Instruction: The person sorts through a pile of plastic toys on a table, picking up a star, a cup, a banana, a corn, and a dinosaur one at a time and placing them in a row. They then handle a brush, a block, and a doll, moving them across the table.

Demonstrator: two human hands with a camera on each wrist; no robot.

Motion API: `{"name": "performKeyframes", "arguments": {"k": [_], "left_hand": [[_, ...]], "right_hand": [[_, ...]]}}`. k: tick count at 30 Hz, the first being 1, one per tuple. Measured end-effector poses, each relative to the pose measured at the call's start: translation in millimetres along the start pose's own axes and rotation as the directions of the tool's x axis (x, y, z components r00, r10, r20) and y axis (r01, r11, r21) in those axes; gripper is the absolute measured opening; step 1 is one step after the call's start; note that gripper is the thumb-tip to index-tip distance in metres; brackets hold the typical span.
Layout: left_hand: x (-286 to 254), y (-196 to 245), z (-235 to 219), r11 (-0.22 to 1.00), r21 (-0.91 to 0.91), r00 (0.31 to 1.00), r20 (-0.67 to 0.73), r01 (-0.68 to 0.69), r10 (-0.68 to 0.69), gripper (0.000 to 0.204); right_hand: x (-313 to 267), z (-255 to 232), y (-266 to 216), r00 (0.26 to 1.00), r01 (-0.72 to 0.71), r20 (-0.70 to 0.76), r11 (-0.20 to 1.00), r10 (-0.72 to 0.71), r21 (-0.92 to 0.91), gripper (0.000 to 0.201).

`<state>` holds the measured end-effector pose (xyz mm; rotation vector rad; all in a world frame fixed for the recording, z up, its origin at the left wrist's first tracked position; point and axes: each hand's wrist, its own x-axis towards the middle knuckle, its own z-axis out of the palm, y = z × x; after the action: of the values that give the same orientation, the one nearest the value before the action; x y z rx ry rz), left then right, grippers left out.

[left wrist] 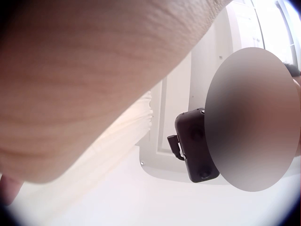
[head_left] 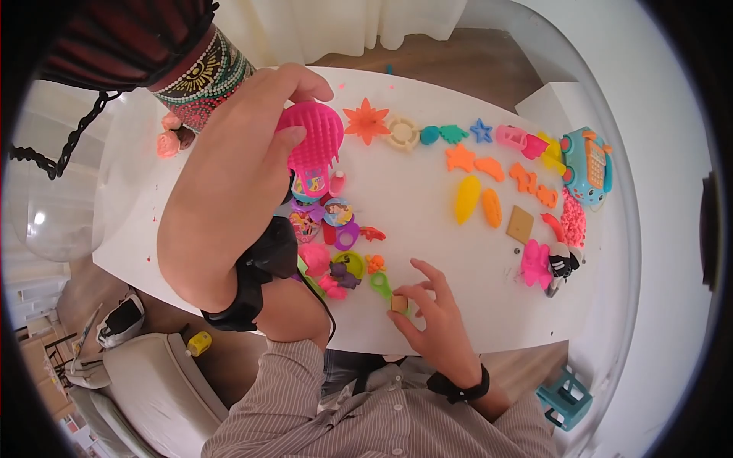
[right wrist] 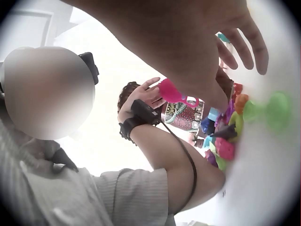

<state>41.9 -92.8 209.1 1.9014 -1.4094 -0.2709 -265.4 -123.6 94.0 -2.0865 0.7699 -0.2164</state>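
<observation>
In the head view my left hand is raised over the left part of the table, gripping a pink hairbrush with its bristles facing up. The thumb lies across the brush; the other fingers are partly hidden. The right wrist view shows the brush from the side. Low over the near edge, my right hand pinches a small tan block between thumb and index finger, its other fingers spread. A green goblet-shaped toy lies beside this hand. Skin fills much of the left wrist view, where the brush is hidden.
Colourful toys, among them a purple ring and a green dish, crowd below the left forearm. An orange starburst and several shapes line the far side. A blue toy phone stands right. A patterned vase stands far left.
</observation>
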Motion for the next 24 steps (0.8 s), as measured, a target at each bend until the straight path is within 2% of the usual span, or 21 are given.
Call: {"name": "performKeyframes", "arguments": {"k": [2,11,17,19,20,22,24], "left_hand": [[-0.9,1.3,-0.2,1.0,-0.017,1.0,-0.004,0.004,-0.004,0.036],[1.5,3.1,-1.0,0.999,0.044,1.0,0.016,-0.005,0.005,0.036],[1.5,1.5,-1.7,0.999,0.036,1.0,0.013,-0.002,0.001,0.035],[1.6,1.5,-1.6,1.0,0.018,1.0,0.013,0.022,-0.022,0.035],[1.1,1.4,-1.9,1.0,0.019,1.0,0.013,0.024,-0.025,0.035],[0.9,1.1,-1.3,0.999,0.035,1.0,0.001,-0.003,0.003,0.036],[0.3,1.5,-0.6,1.0,0.026,1.0,0.006,0.0,0.0,0.035]], "right_hand": [[-3.0,6.1,4.6,0.999,-0.041,0.016,0.998,0.04,0.04,0.035],[44.5,40.4,4.1,0.995,0.083,-0.052,0.995,-0.08,0.058,0.035],[56.9,41.6,1.1,0.995,0.095,0.026,0.985,-0.099,0.145,0.031],[56.7,38.2,-1.4,0.994,0.095,0.021,0.961,-0.104,0.261,0.028],[57.4,36.1,-0.1,0.994,0.096,0.023,0.96,-0.105,0.262,0.028],[61.4,30.7,3.6,0.996,0.034,-0.092,0.979,-0.016,0.203,0.029],[69.7,30.5,6.5,0.994,0.022,-0.11,0.966,0.006,0.256,0.03]]}}
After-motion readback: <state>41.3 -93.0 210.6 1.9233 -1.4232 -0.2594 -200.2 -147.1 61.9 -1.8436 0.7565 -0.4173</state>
